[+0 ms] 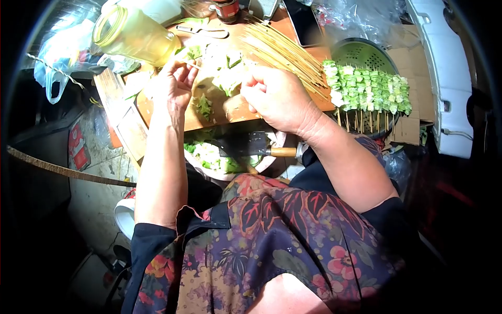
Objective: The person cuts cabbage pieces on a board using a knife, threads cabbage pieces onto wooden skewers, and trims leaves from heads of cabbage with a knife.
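Note:
My left hand (178, 86) is raised over the left part of the wooden board (230, 112), its fingers pinched round a thin pale skewer (193, 65). Across from it my right hand (282, 99) is closed, thumb against fingers; what it grips is hidden. Pale green cut leaf pieces (227, 78) lie on the board between both hands, with a small leafy scrap (204, 107) closer to me. A bundle of bamboo skewers (285, 52) spreads behind my right hand. To the right, several skewers threaded with leaf pieces (366, 89) rest across a green colander (363, 52).
A cleaver (251, 144) with a wooden handle lies across a bowl of leaf pieces (219, 162) below the board. A large yellowish jar (133, 36), a peeler (204, 31), a dark-red jar (226, 9) and a dark phone-like slab (303, 23) sit along the back.

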A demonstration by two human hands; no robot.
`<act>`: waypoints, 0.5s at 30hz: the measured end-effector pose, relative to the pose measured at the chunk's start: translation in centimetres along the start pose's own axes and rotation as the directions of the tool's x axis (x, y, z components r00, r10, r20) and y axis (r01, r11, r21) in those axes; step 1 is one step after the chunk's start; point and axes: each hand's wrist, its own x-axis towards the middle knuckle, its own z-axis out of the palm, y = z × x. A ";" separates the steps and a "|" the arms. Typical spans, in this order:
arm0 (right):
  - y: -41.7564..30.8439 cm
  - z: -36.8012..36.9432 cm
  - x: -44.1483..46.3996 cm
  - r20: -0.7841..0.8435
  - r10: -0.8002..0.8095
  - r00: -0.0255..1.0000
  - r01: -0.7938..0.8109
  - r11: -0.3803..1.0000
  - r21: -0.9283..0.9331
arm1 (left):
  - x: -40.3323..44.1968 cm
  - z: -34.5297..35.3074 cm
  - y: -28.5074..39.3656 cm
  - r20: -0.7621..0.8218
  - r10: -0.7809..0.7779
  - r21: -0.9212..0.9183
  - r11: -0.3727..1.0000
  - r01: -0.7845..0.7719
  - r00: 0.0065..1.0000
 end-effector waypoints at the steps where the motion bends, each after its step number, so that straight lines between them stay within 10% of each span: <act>1: -0.1 0.1 0.0 0.018 0.002 1.000 -0.002 1.000 0.022 | 0.2 -0.2 0.2 -0.023 0.032 -0.002 0.999 -0.032 0.999; 15: -0.5 0.2 0.0 -0.005 0.032 0.999 -0.032 0.999 -0.034 | -0.4 -0.2 1.0 0.133 0.292 0.182 0.932 -0.312 0.947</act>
